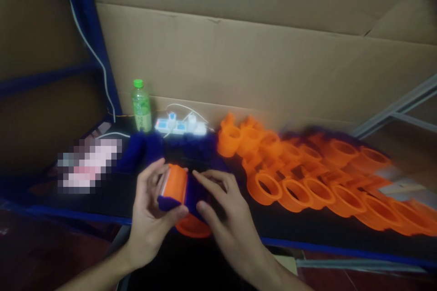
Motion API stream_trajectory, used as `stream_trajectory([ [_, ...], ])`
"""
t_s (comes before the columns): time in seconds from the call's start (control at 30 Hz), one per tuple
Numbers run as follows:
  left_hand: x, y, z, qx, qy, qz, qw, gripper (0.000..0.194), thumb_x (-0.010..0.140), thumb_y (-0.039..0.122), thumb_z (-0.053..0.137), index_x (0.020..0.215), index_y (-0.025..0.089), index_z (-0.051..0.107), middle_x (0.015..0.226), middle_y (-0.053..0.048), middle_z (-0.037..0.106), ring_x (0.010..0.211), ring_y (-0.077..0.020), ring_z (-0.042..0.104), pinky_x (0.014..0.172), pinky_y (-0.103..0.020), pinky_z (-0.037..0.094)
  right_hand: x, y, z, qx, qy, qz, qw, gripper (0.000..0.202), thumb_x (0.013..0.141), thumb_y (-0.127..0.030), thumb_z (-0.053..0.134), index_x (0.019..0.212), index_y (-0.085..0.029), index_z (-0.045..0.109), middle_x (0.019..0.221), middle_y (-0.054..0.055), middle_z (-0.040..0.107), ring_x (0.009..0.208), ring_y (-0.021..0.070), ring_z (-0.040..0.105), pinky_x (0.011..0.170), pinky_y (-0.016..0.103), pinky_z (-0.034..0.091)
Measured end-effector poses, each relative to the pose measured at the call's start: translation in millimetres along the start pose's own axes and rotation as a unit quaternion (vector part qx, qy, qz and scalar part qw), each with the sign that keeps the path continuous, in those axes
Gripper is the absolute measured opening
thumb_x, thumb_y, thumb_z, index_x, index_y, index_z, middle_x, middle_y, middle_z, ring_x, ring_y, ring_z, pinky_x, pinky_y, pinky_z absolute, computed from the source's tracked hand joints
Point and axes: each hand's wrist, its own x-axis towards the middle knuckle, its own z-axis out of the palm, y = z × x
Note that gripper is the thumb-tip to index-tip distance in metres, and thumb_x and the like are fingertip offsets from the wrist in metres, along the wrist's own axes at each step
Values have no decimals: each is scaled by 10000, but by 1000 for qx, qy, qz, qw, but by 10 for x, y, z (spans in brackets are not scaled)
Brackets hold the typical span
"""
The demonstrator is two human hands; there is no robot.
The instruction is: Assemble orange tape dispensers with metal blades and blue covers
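Observation:
An orange-and-dark-blue plastic part (175, 185) is held up in front of me, over the near edge of the table. My left hand (150, 213) wraps round its left side, with the thumb along the bottom. At the right, the thumb and fingers of my right hand (227, 204) close on the dark blue portion (193, 191). Below the part an orange ring (193, 226) shows between my hands; whether it is joined to the part I cannot tell. The inner fingertips are partly hidden and blurred.
Rows of orange ring-shaped plastic parts (324, 193) cover the right side of the black table (290, 223). Dark blue pieces (143, 150) lie behind my hands. A green-capped bottle (141, 109) and a white power strip (180, 125) stand by the cardboard wall (239, 63). A blurred-out item (92, 166) lies left.

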Motion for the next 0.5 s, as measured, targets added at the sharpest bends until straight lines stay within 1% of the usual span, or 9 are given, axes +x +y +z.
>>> stream_trajectory([
  [0.07,33,-86,-7,-16,53,-1,998,845,729,251,866,1454,336,439,1353,-91,590,1271,-313,583,1082,-455,463,-142,-37,55,-122,-14,-68,990,744,918,-505,638,1549,-204,386,1389,156,505,1257,294,523,1019,416,522],
  [0.1,44,-126,-9,-18,71,-8,997,843,738,277,860,1460,342,430,1357,-87,585,1241,-297,602,1062,-444,480,-216,-45,98,-175,-19,-96,980,868,887,-517,673,1586,-163,300,1424,177,475,1285,322,496,1030,448,517],
  [0.13,50,-159,-6,-18,86,-20,996,832,748,297,852,1461,353,427,1363,-79,578,1210,-278,619,1035,-421,501,-285,-46,145,-224,-18,-119,967,920,876,-481,695,1601,-133,246,1438,189,464,1298,339,479,1036,472,511],
  [0.2,49,-200,10,-24,97,-50,994,803,773,315,833,1461,381,423,1373,-65,567,1172,-248,636,993,-381,526,-385,-31,209,-293,-5,-150,944,862,898,-314,669,1603,-105,220,1418,191,487,1291,336,481,1034,475,508],
  [0.27,47,-211,32,-35,79,-69,994,771,799,317,811,1460,397,421,1359,-58,575,1179,-244,632,987,-380,530,-411,-1,157,-313,-8,-152,937,790,898,-192,610,1594,-101,247,1384,183,513,1263,306,505,1020,436,520],
  [0.3,51,-208,40,-44,61,-67,995,754,811,319,801,1459,396,422,1351,-60,580,1207,-255,617,1001,-399,526,-391,21,63,-311,-13,-145,939,766,897,-183,597,1587,-107,271,1374,179,516,1250,293,517,1011,418,525],
  [0.37,76,-198,35,-62,22,-38,997,705,836,326,774,1452,378,436,1356,-73,577,1280,-286,570,1046,-460,502,-283,102,-277,-309,-9,-117,944,719,908,-233,597,1568,-136,330,1360,171,517,1222,275,539,991,399,531],
  [0.43,115,-194,7,-70,-2,-1,998,631,865,335,740,1433,348,466,1376,-88,565,1315,-310,541,1079,-520,475,-100,271,-791,-345,37,-71,935,682,916,-316,622,1538,-143,400,1331,174,538,1192,283,561,977,415,521],
  [0.5,147,-203,-32,-54,-1,3,999,545,891,334,708,1398,326,507,1369,-92,573,1281,-307,568,1071,-541,483,121,557,-1391,-418,72,25,905,654,930,-384,633,1490,-86,470,1291,201,569,1186,304,567,975,426,495],
])
